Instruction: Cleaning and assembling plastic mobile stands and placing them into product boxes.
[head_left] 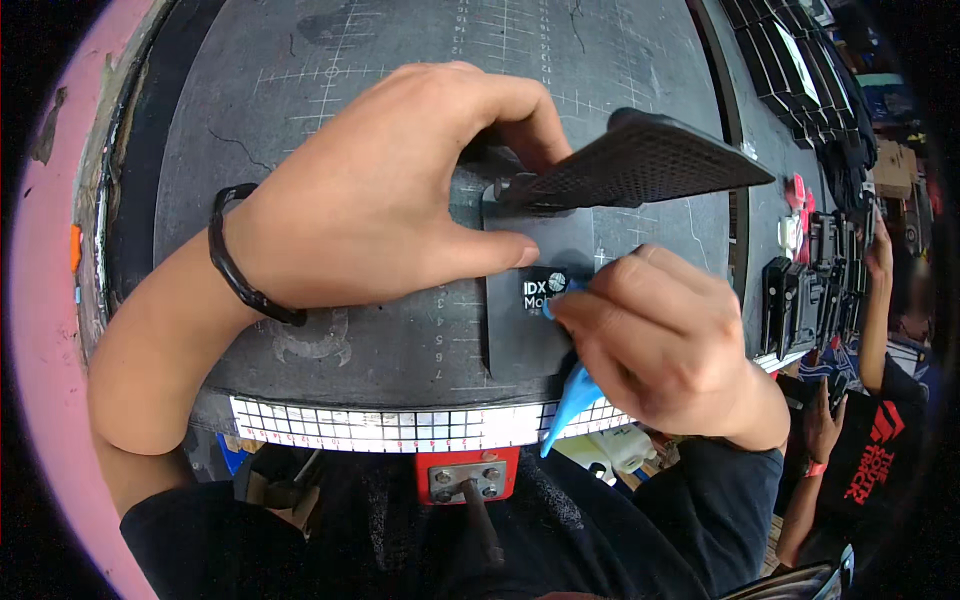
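Pinched in the right hand's (665, 340) grip is a light blue pointed tool (572, 395), its upper end pressed to the lower part of a dark flat panel (535, 300) and its tapered tail pointing down toward the person's body. Fingers curl tight around the tool, so that grip is pressed together on it. Just below, a checkered ruler strip (400, 425) runs along the near edge of the bench (330, 130), and a red clamp with a metal plate (467, 475) sits beneath that strip. The left hand (390, 190), with a black band (245, 260) on its wrist, comes in from the left and presses the panel down, thumb flat across its top part and fingers bent over its upper edge. That grip is pressed on the panel. A black textured flap (640, 160) stands up from the panel's top edge, slanting to the right. The panel lies on the gridded dark cutting mat that covers the bench. Farther right, rows of dark parts (800, 290) lie along the bench side, where another person's arm (880, 300) reaches in.
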